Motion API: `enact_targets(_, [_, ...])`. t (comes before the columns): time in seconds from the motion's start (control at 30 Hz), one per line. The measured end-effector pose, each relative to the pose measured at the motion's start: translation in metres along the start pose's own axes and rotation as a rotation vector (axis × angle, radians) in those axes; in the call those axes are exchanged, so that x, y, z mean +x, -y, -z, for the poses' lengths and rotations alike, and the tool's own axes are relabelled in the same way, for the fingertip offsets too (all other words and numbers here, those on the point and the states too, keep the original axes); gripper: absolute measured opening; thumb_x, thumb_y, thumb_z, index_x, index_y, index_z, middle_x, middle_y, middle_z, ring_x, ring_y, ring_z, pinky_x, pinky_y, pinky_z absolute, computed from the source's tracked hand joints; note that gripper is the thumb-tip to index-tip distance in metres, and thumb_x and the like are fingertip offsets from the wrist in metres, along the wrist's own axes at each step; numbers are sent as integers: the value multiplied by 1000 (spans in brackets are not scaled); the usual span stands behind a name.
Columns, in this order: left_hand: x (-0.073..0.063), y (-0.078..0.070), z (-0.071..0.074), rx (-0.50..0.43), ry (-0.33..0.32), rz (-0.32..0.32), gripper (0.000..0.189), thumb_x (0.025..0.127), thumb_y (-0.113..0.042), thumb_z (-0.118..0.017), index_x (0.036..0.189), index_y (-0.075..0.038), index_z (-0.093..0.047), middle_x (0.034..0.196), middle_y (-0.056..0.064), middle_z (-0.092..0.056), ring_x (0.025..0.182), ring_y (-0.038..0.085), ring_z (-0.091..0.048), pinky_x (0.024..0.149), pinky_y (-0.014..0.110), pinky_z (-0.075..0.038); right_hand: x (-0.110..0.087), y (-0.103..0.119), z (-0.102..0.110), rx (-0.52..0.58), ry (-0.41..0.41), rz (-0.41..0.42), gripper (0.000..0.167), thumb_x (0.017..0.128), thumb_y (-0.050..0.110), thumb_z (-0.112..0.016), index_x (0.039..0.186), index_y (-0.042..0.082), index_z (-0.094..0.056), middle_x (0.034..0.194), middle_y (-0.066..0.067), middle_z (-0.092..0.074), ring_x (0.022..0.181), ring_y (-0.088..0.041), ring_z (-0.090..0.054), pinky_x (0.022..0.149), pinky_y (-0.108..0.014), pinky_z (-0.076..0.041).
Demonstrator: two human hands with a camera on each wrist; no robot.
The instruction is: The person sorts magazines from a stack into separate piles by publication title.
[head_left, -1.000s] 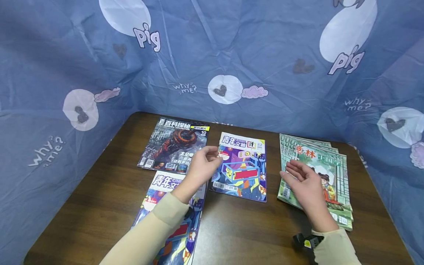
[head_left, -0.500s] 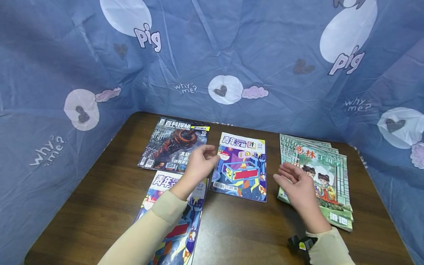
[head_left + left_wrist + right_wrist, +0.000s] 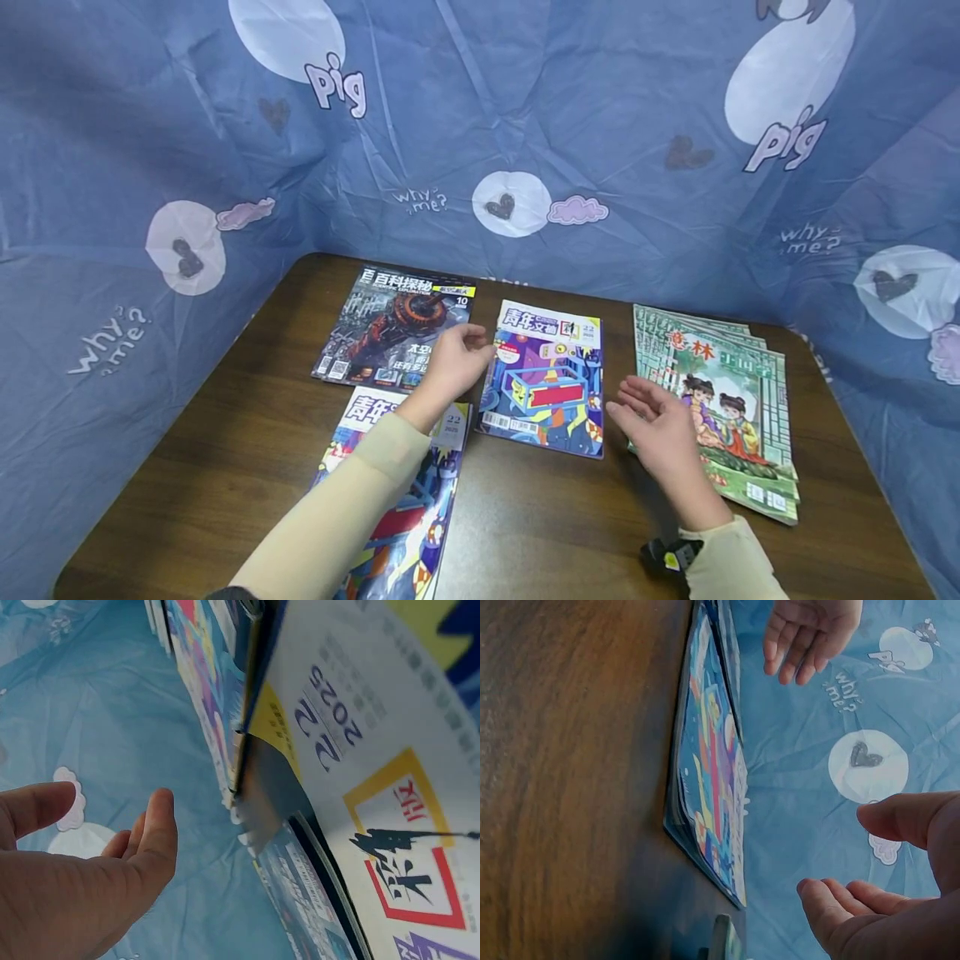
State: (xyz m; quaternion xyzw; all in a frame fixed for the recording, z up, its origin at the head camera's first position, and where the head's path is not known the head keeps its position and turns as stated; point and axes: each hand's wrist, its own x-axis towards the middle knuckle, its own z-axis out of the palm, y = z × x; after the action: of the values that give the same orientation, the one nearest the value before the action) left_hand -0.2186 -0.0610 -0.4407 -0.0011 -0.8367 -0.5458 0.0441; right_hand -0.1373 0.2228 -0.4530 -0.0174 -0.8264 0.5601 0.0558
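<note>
A purple-and-blue magazine [image 3: 542, 383] lies mid-table, between my hands. My left hand [image 3: 452, 367], also visible in the left wrist view [image 3: 97, 877], hovers at its left side with fingers loosely bent, holding nothing. It partly covers a dark magazine [image 3: 397, 321] at the back left. My right hand [image 3: 658, 429] hangs between the middle magazine and a fanned stack of green magazines [image 3: 750, 417]. Thumb and fingers stand apart around bare air, as the right wrist view [image 3: 907, 889] shows. Below the left forearm lies another purple-and-blue magazine [image 3: 420, 533], with more beneath it.
The brown wooden table [image 3: 540, 533] carries all the magazines. A blue printed cloth [image 3: 450, 125] hangs behind the table and along its sides. On the right wrist sits a black strap device [image 3: 671, 554].
My right hand has moved left, off the green magazines and nearer the middle one. My left hand has shifted slightly left. The magazines lie as before.
</note>
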Motion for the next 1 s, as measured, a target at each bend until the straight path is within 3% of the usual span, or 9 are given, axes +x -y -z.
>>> enact_targets(0.3, [19, 1, -7, 78, 29, 41, 36, 89, -8, -73, 120, 8, -66, 106, 17, -71, 102, 31, -67, 92, 40, -53, -1, -2, -7, -31, 9, -87, 59, 94, 18, -76, 142, -5, -50, 138, -21, -57, 126, -31, -57, 96, -24, -49])
enact_targets(0.8, [44, 4, -17, 148, 46, 104, 34, 89, -14, -73, 117, 6, -67, 107, 16, -70, 100, 30, -65, 88, 40, -54, -2, -10, -15, -54, 32, -109, 61, 94, 9, -74, 145, -9, -45, 142, -26, -53, 129, -34, -54, 103, -36, -46])
enact_targets(1.0, [52, 8, -20, 186, 46, 115, 36, 88, -15, -73, 117, 6, -68, 112, 19, -69, 105, 33, -64, 93, 42, -51, -3, -12, -17, -53, 36, -134, 61, 95, 9, -73, 145, -10, -44, 143, -27, -51, 131, -36, -52, 105, -37, -44])
